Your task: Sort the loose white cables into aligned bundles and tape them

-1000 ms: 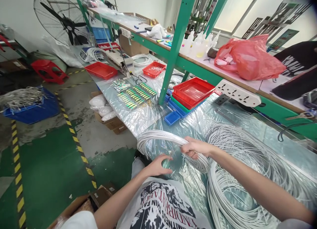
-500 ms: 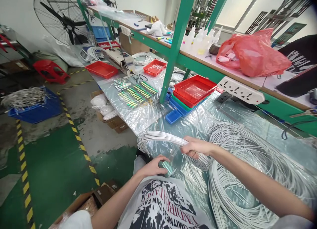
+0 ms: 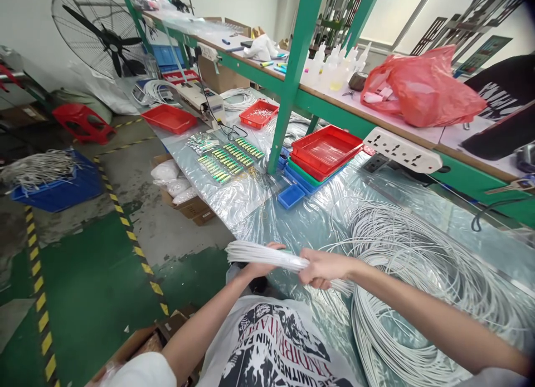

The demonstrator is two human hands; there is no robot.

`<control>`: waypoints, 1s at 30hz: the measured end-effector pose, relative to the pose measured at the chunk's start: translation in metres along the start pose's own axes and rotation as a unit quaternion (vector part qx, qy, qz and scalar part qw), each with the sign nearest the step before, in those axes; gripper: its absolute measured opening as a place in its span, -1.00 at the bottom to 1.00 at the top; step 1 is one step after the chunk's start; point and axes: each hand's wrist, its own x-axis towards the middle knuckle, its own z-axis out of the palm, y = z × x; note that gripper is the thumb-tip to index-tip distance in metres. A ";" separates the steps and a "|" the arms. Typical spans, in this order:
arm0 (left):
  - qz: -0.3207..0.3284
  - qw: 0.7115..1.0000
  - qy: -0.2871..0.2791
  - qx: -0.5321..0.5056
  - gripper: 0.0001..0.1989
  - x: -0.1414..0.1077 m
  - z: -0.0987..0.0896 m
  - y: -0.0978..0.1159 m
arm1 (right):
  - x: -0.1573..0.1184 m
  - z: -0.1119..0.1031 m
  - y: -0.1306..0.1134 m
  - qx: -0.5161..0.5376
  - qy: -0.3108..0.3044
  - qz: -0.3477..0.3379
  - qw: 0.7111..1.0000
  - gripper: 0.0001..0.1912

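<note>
A bundle of white cable (image 3: 261, 255) is gripped by my right hand (image 3: 324, 269), its fingers wrapped round it. The bundle's looped end points left, above the table's near edge. My left hand (image 3: 259, 269) is beneath and behind this end, its fingers partly covered by the cable. A sliver of a green translucent roll (image 3: 286, 251) shows by the left fingertips; the rest is hidden. Large loose coils of white cable (image 3: 388, 314) lie on the table to the right, beside and under my right forearm.
Green-and-yellow strips (image 3: 225, 163) lie on the film-covered table (image 3: 251, 219). Farther back are stacked red trays (image 3: 326, 148), a small blue bin (image 3: 291, 196) and a green shelf post (image 3: 288, 97). A power strip (image 3: 401, 150) is fixed along the shelf. Cartons stand on the floor at left.
My left hand has moved up with the green roll to the cable bundle. The bundle's loop looks narrower and lower, and my right hand has shifted slightly left and down with it.
</note>
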 end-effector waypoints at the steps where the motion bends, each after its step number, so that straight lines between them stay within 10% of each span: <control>1: 0.007 1.000 0.002 0.001 -0.55 0.003 0.000 0.001 | 0.002 0.003 0.001 -0.008 -0.015 -0.001 1.000 -0.74; 7: -0.049 0.994 -0.015 0.101 -0.46 -0.039 -0.018 0.023 | 0.006 0.007 0.009 -0.005 -0.033 -0.008 0.999 -0.74; 10: -0.084 0.971 -0.193 0.117 -0.61 -0.079 -0.058 0.069 | 0.004 0.008 0.013 -0.021 -0.032 -0.005 0.999 -0.74; 13: -0.123 0.869 -0.478 0.028 -0.69 -0.084 -0.102 0.121 | 0.004 0.011 0.016 -0.047 -0.036 0.000 0.998 -0.75; 15: -0.136 0.898 -0.419 -0.013 -0.67 -0.061 -0.115 0.135 | 0.005 0.014 0.018 -0.052 -0.037 -0.003 0.998 -0.75; 18: -0.066 0.979 -0.192 -0.007 -0.66 -0.002 -0.101 0.109 | 0.006 0.020 0.021 -0.051 -0.034 -0.012 0.998 -0.76; 23: -0.167 0.896 -0.403 0.082 -0.60 0.066 -0.034 0.029 | 0.007 0.034 0.027 -0.107 -0.019 0.006 0.994 -0.80; 30: -0.263 0.729 -0.624 0.100 -0.53 0.062 0.015 -0.013 | 0.010 0.051 0.040 -0.155 -0.021 0.003 0.988 -0.78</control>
